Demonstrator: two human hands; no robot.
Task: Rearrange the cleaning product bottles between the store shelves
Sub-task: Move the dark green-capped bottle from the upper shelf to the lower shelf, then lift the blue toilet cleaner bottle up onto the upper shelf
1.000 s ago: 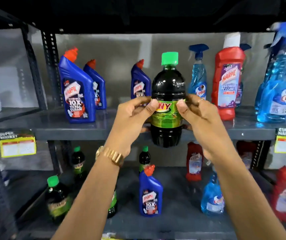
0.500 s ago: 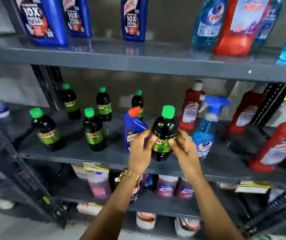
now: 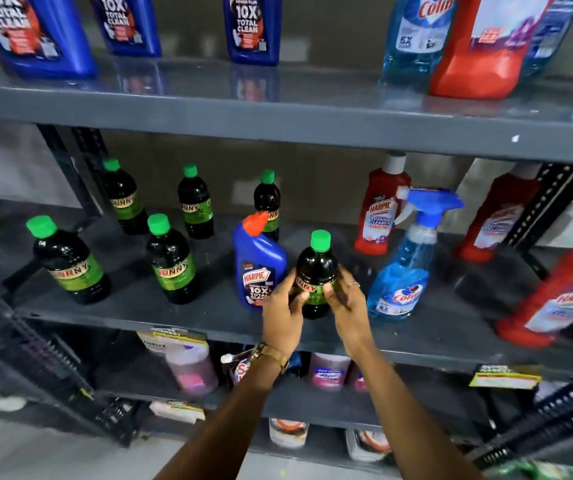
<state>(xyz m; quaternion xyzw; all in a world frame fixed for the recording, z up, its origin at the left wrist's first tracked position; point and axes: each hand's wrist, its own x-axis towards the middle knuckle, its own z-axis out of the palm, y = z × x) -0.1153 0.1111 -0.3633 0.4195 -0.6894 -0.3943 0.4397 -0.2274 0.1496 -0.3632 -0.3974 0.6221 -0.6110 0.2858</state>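
A: Both hands, left hand [image 3: 283,315] and right hand [image 3: 347,306], wrap the dark Sunny bottle [image 3: 315,275] standing on the middle shelf [image 3: 174,313], blue Harpic bottle [image 3: 257,268] just left of them.

B: Looks full, so heavyish, slick plastic. I'd grip the label band.

Glossy dark plastic bottle [image 3: 315,271]; seemingly painted-metal shelf [image 3: 174,317].

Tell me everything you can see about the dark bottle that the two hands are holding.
The dark bottle has a bright green screw cap and a green label reading SUNNY, partly hidden by fingers. It looks like clear plastic filled with nearly black liquid. It stands upright on the middle shelf, near its front edge, between a blue Harpic bottle and a blue spray bottle. The left hand and right hand touch its sides.
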